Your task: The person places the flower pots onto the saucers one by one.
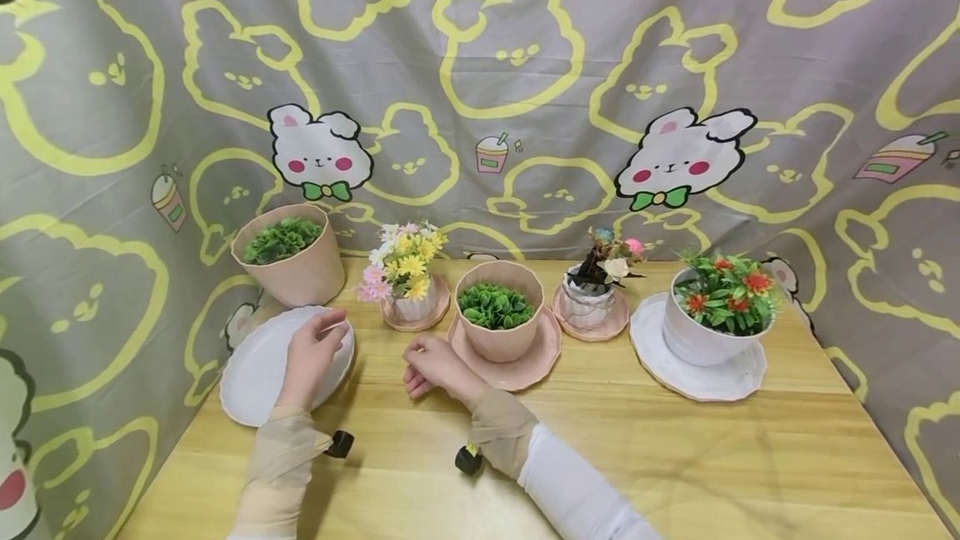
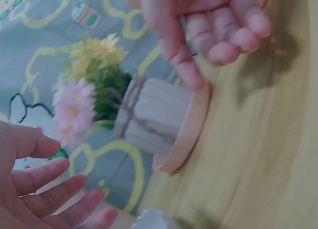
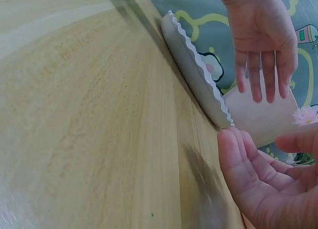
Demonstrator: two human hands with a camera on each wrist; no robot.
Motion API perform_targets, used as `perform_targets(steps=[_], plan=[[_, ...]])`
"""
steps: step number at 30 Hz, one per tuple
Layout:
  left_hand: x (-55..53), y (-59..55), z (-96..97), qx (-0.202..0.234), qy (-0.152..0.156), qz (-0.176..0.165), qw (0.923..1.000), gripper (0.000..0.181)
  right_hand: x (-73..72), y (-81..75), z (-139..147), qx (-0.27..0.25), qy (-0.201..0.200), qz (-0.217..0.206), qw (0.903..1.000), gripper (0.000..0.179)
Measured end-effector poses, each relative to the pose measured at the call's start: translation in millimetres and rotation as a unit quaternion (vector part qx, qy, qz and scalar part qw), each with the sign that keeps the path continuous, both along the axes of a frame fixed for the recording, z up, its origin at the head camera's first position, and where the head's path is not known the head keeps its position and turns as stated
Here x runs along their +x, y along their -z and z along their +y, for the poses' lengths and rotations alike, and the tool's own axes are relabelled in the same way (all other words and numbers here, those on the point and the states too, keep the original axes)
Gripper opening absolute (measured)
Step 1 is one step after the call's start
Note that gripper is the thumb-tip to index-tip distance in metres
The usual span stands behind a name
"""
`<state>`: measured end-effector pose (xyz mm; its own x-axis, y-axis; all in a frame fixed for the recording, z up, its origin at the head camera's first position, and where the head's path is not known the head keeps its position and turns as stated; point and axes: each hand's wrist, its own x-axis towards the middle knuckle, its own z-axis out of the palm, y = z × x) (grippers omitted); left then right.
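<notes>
My left hand point(image 1: 313, 357) hovers over the right part of a white scalloped saucer point(image 1: 251, 373), holding nothing. Loosely bent fingers with space around them show on my right hand point(image 1: 438, 369), which is just left of a pink saucer point(image 1: 536, 361) bearing a pink pot point(image 1: 498, 342) of green leaves. Both palms face each other in the right wrist view, the left hand point(image 3: 263, 45) with fingers pointing down and the right hand point(image 3: 273, 179) empty. Behind the gap between them stands a small white pot point(image 2: 154, 112) of yellow and pink flowers on a pink saucer point(image 2: 191, 129).
A large pink pot point(image 1: 300, 269) with green leaves stands behind the white saucer. Toward the right are a small white pot point(image 1: 588, 302) with dried-looking flowers and a white pot point(image 1: 705, 340) of red flowers on a white saucer point(image 1: 652, 348). A patterned curtain point(image 1: 525, 148) surrounds the wooden table point(image 1: 675, 465).
</notes>
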<state>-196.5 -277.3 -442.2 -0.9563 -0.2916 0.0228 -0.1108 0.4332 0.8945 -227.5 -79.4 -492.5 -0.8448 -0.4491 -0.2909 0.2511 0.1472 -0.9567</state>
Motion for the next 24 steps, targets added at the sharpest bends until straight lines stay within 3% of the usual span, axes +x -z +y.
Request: perform_targets(steps=[7,13,24], plan=[[6.0,-6.0,-21.9,-0.004,-0.066,0.038,0.9971,0.037,0.6,1.0,0,0.004,-0.009,0.008,0.9999,0.018],[14.9,-10.8,-46.5,-0.017,-0.13,0.039,0.9906,0.039,1.4,0.3,0,0.004,-0.016,0.013,0.9998,0.02],[37.1,-10.7,-93.8,0.085,-0.227,0.025,0.9698,0.039,1.3,4.6,0,-0.01,-0.023,0.013,0.9996,0.023]])
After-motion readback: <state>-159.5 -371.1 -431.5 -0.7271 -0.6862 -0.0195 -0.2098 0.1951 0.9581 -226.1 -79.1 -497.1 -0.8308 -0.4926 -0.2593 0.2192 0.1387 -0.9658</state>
